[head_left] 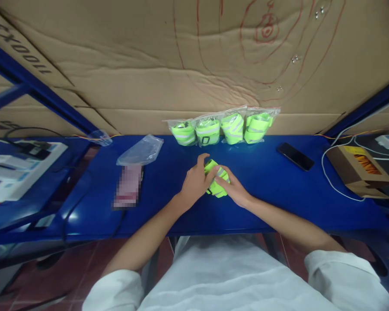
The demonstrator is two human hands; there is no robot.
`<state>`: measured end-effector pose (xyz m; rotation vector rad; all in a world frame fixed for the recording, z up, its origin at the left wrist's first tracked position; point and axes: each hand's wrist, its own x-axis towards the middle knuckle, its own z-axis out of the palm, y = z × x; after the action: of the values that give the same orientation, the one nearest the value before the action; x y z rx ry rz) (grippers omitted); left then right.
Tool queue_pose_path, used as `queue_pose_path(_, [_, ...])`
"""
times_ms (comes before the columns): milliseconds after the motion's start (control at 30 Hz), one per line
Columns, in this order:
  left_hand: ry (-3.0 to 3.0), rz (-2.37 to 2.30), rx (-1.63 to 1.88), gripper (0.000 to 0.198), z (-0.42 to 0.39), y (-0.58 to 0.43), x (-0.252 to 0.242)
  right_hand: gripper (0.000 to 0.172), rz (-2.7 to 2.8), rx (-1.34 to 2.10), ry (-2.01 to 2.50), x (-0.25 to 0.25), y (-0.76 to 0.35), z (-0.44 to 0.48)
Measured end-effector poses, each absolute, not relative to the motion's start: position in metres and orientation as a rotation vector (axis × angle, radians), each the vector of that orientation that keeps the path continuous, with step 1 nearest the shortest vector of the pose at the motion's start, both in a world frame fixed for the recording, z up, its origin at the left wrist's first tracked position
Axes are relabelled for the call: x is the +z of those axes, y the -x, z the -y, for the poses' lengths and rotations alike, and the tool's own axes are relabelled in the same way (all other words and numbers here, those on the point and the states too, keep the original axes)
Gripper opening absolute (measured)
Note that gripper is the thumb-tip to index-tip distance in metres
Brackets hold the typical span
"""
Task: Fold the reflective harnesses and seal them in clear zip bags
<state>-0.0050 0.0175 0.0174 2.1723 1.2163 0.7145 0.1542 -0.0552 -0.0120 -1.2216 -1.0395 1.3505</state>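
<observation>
Between my two hands, over the middle of the blue table, is a folded neon-yellow reflective strap (221, 190) with silver stripes. My left hand (197, 179) grips it from the left, thumb across its front and index finger raised. From the right, my right hand (235, 188) closes on it, thumb pressed on the front. A small dark piece shows at the strap's lower left edge. Parts of the strap are hidden behind my fingers. Beyond my hands, several clear bags (208, 129) holding similar rolled straps stand in a row against the cardboard.
An empty-looking clear plastic bag (141, 150) lies on the blue table (181, 220) at left, above a blurred pinkish item (128, 185). To the right are a black phone (295, 156), a white cable (326, 175) and an open cardboard box (346, 170). Power strips (29, 172) sit far left.
</observation>
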Motion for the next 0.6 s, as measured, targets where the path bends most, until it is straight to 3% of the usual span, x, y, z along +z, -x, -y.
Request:
queue_pose_path(133, [-2.197, -1.167, 0.766, 0.059, -0.011, 0.002, 0.019, 0.067, 0.938, 1.397, 1.168, -0.005, -0.152, 0.057])
queue_pose_path(333, [-2.095, -0.959, 0.771, 0.065, -0.027, 0.025, 0.035, 0.053, 1.042, 1.24, 1.226, 0.002, -0.156, 0.053])
queue_pose_path(467, [-2.318, -1.455, 0.825, 0.065, -0.077, 0.08, 0.051, 0.057, 1.191, 1.035, 1.239, 0.014, -0.176, 0.051])
queue_pose_path(533, [-2.346, -1.861, 0.674, 0.086, -0.112, 0.109, 0.051, 0.059, 1.247, 0.937, 1.284, 0.018, -0.189, 0.052])
queue_pose_path(600, [-2.255, -1.977, 0.501, 0.109, -0.148, 0.133, 0.046, 0.06, 1.268, 0.907, 1.32, 0.017, -0.2, 0.052])
